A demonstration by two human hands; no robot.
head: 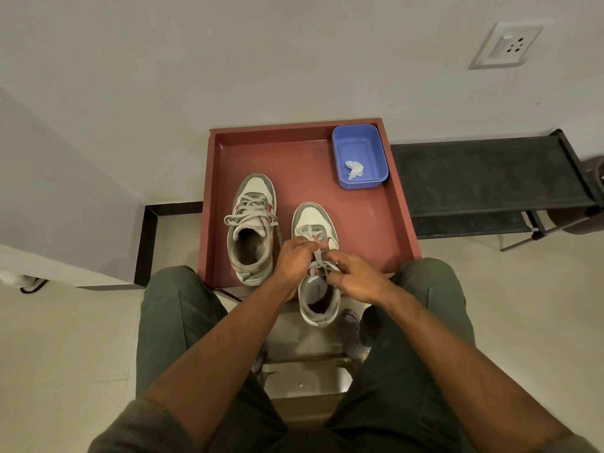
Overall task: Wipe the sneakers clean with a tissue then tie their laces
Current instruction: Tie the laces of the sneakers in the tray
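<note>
Grey laces (322, 261) on the right sneaker (316, 256) are being worked by both hands in the head view, the only view given. Left hand (292, 258) has its fingers curled in a grip on a lace strand near the upper eyelets; right hand (351, 277) likewise pinches lace just beside it, over the tongue. Hands are close together, almost touching, which fits forming or tightening a knot; which stage of the knot cannot be told, since the fingers hide the crossing. This sneaker sits at the near edge of the red tray (376, 223), heel overhanging toward the person, probably pulled close so both wrists can work above it without reaching. Left sneaker (253, 228) stands further in on the tray, well apart from the hands, toe pointing away; its laces lie in loose loops over the opening, and whether they are knotted is unclear. Tissue (354, 170) lies crumpled inside the blue tub (359, 156) at the tray's far right corner, set out of the way, which suggests wiping is finished. Judgement: task is in the lacing phase, on the right shoe. Risk: the overhanging heel could tip the shoe off the edge under a hard pull.
</note>
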